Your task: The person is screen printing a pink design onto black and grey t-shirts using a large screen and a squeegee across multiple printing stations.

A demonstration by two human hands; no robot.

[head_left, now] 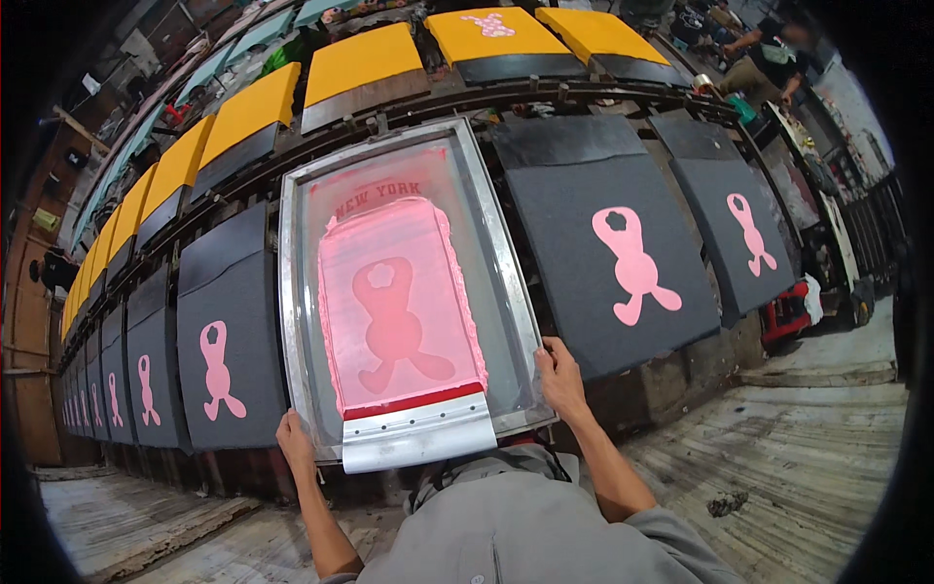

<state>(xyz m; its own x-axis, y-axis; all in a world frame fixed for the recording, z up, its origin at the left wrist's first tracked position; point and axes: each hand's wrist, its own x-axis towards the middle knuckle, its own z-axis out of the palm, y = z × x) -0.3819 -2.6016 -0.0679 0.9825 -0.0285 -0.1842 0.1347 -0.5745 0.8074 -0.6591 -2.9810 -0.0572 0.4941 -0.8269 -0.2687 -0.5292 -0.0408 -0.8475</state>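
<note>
A silk-screen frame (294, 321) with silver metal edges lies tilted in front of me over the row of dark panels. My left hand (296, 440) is closed on its lower left side, and my right hand (561, 380) on its lower right side. Pink ink (443, 292) coats the middle of the mesh, where a bunny-like shape and faint lettering show. Across the near end of the ink rests a squeegee (418, 440) with a silver metal holder and a red blade; neither hand touches it. Whatever lies under the screen is mostly hidden.
Black fabric panels (574, 282) printed with pink bunny shapes run along both sides. Behind a dark rail stand yellow panels (365, 63), one with a patterned print. A wooden plank floor (759, 467) lies below. At the far right, a person (773, 63) is near cluttered shelves.
</note>
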